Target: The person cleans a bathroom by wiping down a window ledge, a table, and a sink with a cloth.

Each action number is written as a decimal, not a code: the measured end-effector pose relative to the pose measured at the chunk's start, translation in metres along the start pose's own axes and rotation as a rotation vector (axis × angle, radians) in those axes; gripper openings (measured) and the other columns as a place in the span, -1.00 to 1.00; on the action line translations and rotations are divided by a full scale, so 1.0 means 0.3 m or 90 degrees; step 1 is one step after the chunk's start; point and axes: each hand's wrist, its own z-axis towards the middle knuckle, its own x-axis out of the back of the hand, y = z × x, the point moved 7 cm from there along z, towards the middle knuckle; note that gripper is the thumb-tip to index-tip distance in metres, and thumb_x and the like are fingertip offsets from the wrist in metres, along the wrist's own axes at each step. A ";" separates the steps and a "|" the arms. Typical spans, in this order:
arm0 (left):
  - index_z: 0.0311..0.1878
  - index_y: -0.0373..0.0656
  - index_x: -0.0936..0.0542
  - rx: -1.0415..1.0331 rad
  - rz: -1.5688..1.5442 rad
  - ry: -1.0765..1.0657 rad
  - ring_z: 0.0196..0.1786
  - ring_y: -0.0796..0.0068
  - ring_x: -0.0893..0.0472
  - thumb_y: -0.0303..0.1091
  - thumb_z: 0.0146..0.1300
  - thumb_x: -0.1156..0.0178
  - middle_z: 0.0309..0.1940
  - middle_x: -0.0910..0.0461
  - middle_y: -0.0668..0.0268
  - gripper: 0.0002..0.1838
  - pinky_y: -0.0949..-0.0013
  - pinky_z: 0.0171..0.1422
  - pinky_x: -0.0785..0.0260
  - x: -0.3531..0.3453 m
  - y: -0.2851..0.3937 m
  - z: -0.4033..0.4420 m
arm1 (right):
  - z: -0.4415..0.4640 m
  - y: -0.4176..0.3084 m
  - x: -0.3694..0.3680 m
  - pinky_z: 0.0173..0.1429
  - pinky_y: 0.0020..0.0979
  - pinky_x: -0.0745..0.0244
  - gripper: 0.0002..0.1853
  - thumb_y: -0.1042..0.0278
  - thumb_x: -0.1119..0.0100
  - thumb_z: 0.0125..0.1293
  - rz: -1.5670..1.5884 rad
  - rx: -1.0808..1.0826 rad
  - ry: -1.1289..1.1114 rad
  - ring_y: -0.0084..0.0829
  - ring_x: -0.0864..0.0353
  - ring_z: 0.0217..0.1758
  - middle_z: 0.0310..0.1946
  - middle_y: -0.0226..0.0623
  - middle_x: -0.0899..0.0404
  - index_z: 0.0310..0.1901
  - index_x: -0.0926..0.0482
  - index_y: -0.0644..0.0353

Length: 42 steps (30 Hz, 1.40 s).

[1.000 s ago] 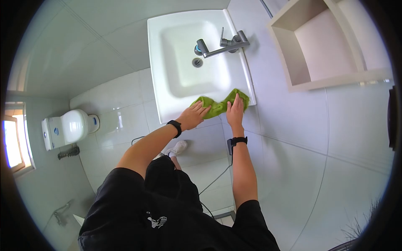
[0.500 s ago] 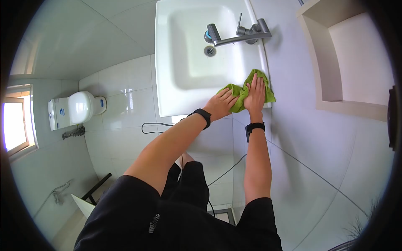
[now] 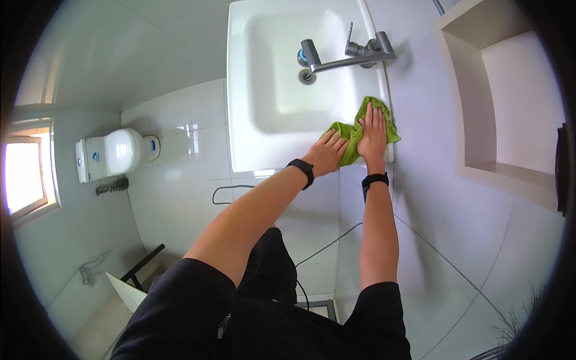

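Observation:
A crumpled green cloth point(image 3: 346, 133) lies on the near right corner of the white sink's rim, by the wall. My right hand point(image 3: 372, 137) rests flat on its right part, fingers stretched out toward the faucet. On the cloth's left part lies my left hand point(image 3: 327, 153), its fingers slightly bent and apart, its thumb hidden. Both hands press from above; the cloth bunches up between them. The white sink point(image 3: 240, 120) holds a grey faucet point(image 3: 348, 62) on its wall side and a round drain point(image 3: 307, 77) in the basin.
A recessed wall shelf point(image 3: 480, 162) is to the right. Far left stand a white toilet point(image 3: 123, 151) and an open window point(image 3: 25, 174). A thin black cable point(image 3: 330, 245) runs below the sink, near my legs.
The whole view has shifted slightly, so the sink appears further right and lower. Both hands have stayed on the cloth at the same corner, with only a slight shift along the rim.

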 end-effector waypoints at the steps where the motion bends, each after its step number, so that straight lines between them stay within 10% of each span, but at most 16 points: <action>1: 0.46 -0.46 -0.28 -0.007 -0.001 0.023 0.47 0.00 -0.30 0.14 0.15 -0.37 0.32 -0.43 0.04 0.01 -0.01 0.69 0.07 -0.013 0.000 0.002 | 0.000 0.002 -0.003 0.62 -0.11 -0.09 -0.40 0.09 0.15 0.60 0.006 -0.005 -0.008 -0.01 -0.22 0.55 0.46 0.02 -0.31 0.54 -0.16 0.19; 19: 0.44 -0.36 -0.35 -0.018 -0.019 0.158 0.48 0.03 -0.34 0.07 0.27 -0.28 0.34 -0.47 0.05 -0.16 0.05 0.68 0.03 -0.022 -0.024 -0.085 | -0.111 -0.048 -0.050 0.58 0.01 -0.13 -0.38 0.19 0.05 0.56 -0.053 0.006 0.087 0.10 -0.30 0.46 0.34 0.08 -0.40 0.54 -0.13 0.23; 32: 0.57 -0.26 -0.15 0.198 -0.059 0.035 0.43 -0.07 -0.37 0.01 0.44 -0.12 0.26 -0.49 -0.01 -0.20 0.08 0.61 -0.12 0.049 -0.388 -0.743 | -0.337 -0.666 -0.081 0.60 0.06 -0.07 -0.32 0.14 -0.07 0.47 0.031 0.024 0.024 0.06 -0.35 0.44 0.29 0.09 -0.47 0.49 -0.22 0.36; 42: 0.47 -0.38 -0.26 0.190 -0.178 -0.159 0.25 -0.11 -0.53 -0.58 0.28 0.04 0.19 -0.54 -0.18 -0.37 0.00 0.39 -0.37 0.019 -0.384 -0.998 | -0.483 -0.924 -0.070 0.61 -0.01 -0.10 -0.35 0.29 -0.11 0.39 0.192 0.080 -0.031 -0.02 -0.36 0.44 0.31 -0.02 -0.46 0.48 -0.27 0.29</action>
